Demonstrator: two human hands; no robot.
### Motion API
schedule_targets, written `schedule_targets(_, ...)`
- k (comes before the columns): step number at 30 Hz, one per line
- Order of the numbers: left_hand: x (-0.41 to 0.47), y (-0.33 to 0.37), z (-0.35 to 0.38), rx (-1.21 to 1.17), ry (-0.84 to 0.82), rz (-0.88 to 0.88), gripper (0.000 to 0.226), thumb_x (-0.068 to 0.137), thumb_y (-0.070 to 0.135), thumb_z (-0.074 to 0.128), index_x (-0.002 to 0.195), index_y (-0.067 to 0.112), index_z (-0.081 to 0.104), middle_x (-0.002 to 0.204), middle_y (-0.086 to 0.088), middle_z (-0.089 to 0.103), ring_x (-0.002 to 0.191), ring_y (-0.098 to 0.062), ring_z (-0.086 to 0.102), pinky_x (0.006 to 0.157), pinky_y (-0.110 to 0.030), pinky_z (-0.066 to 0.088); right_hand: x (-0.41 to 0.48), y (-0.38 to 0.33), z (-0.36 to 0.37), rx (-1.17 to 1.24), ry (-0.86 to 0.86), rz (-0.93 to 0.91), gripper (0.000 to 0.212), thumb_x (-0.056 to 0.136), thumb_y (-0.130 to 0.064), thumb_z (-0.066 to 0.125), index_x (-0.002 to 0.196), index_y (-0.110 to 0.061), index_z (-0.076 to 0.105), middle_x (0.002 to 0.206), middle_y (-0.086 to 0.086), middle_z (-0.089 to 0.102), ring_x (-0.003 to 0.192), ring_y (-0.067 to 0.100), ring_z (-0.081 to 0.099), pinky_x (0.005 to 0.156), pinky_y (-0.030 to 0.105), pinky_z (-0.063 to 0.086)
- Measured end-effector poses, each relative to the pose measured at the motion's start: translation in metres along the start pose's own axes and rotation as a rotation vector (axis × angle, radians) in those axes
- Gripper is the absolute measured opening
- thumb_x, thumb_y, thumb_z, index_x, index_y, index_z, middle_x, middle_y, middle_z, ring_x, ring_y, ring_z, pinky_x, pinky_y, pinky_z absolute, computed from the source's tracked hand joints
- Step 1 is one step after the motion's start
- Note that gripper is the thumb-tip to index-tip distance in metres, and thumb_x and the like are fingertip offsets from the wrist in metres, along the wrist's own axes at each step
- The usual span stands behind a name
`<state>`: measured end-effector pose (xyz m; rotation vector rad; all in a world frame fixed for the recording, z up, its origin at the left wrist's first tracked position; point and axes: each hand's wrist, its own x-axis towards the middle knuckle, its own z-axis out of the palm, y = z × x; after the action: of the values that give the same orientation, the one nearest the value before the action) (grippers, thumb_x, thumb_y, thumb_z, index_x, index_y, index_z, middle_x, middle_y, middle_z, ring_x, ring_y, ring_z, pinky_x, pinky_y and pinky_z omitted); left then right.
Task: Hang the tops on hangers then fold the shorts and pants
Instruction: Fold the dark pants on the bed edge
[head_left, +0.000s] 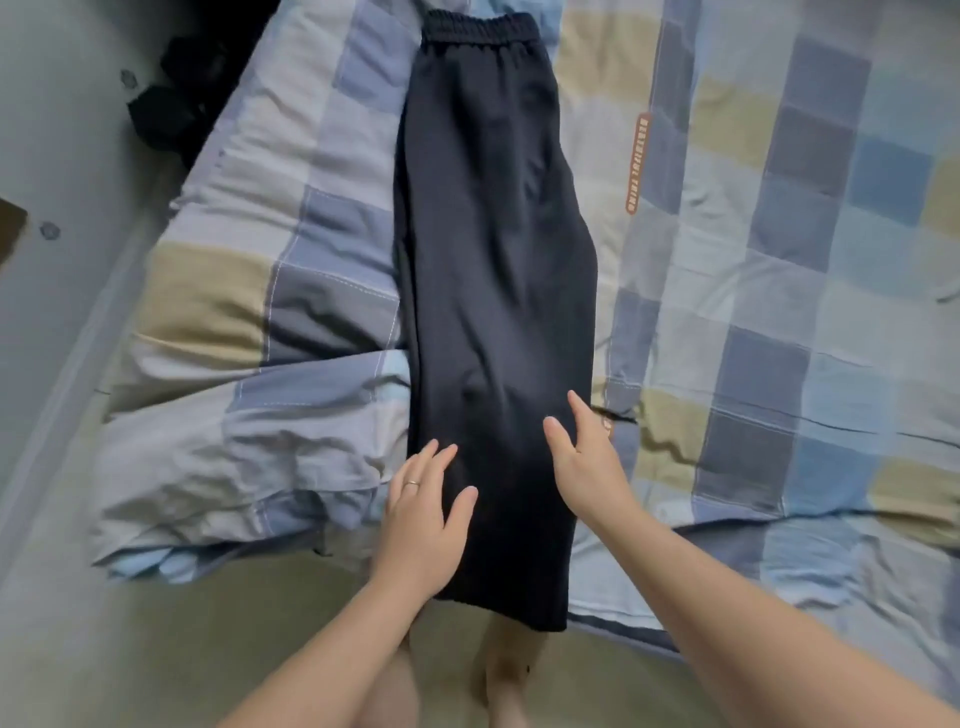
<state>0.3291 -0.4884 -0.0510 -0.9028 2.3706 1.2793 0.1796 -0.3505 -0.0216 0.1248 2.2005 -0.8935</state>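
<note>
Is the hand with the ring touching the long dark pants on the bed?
Cannot tell. In the head view the left hand, fingers straight, overlaps the left edge of the long dark pants, but looking from above shows neither a press nor a gap.

The left hand (423, 525) wears one thin, plain band of pale metal, a ring (411, 484), low on its ring finger. The nails on this hand and on the right hand (584, 457) are short and rounded, with a pale natural look. The left forearm (332, 639) and right forearm (753, 613) are bare from the wrist to the near edge of the view. In the near middle, between the arms, show a bare left leg (389, 696) and a bare right leg (506, 675). The right leg carries a small dark spot (529, 667); the feet are too blurred to tell more.
</note>
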Motion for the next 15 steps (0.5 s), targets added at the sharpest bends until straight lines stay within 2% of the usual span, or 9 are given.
schedule_targets(3, -0.038, -0.027, 0.024, -0.036, 0.047, -0.138, 0.051, 0.099, 0.040, 0.052, 0.148, 0.026, 0.043, 0.159, 0.007, 0.033, 0.148, -0.015, 0.022, 0.119, -0.033, 0.020, -0.022, 0.047, 0.010, -0.015, -0.049, 0.021, 0.059, 0.105, -0.042, 0.042, 0.159, -0.025, 0.022, 0.163, -0.006, 0.026, 0.151, 0.013, 0.021, 0.119, 0.032, 0.020)
schedule_targets(7, -0.080, -0.059, 0.054, -0.056, 0.051, -0.308, 0.052, 0.100, 0.030, 0.056, 0.148, 0.018, 0.042, 0.157, -0.001, 0.038, 0.144, -0.024, 0.029, 0.119, -0.038, 0.023, -0.044, 0.112, 0.032, 0.022, -0.088, 0.078, 0.058, 0.105, -0.039, 0.042, 0.159, -0.023, 0.024, 0.162, -0.006, 0.028, 0.149, 0.014, 0.026, 0.120, 0.033, 0.024)
schedule_targets(10, -0.091, -0.080, 0.067, -0.079, 0.067, -0.360, 0.056, 0.099, 0.030, 0.058, 0.150, 0.017, 0.038, 0.155, 0.000, 0.039, 0.141, -0.025, 0.031, 0.117, -0.037, 0.026, -0.049, 0.153, 0.050, 0.065, -0.057, 0.097, 0.055, 0.103, -0.036, 0.045, 0.156, -0.028, 0.030, 0.157, -0.007, 0.038, 0.144, 0.014, 0.035, 0.119, 0.042, 0.032)
schedule_targets(13, -0.083, -0.097, 0.075, -0.096, 0.107, -0.390, 0.066, 0.095, 0.032, 0.063, 0.152, 0.018, 0.033, 0.156, 0.000, 0.038, 0.143, -0.023, 0.031, 0.117, -0.038, 0.027, -0.047, 0.186, 0.066, 0.171, -0.051, 0.098, 0.055, 0.099, -0.030, 0.051, 0.151, -0.034, 0.032, 0.144, -0.012, 0.051, 0.132, 0.010, 0.048, 0.110, 0.036, 0.040)
schedule_targets(15, -0.070, -0.105, 0.076, -0.066, 0.181, -0.397, 0.073, 0.090, 0.035, 0.069, 0.151, 0.019, 0.033, 0.152, 0.001, 0.042, 0.141, -0.023, 0.035, 0.117, -0.045, 0.028, -0.045, 0.202, 0.073, 0.231, -0.068, 0.125, 0.052, 0.096, -0.029, 0.056, 0.145, -0.035, 0.039, 0.132, -0.015, 0.059, 0.118, 0.004, 0.058, 0.099, 0.028, 0.047)
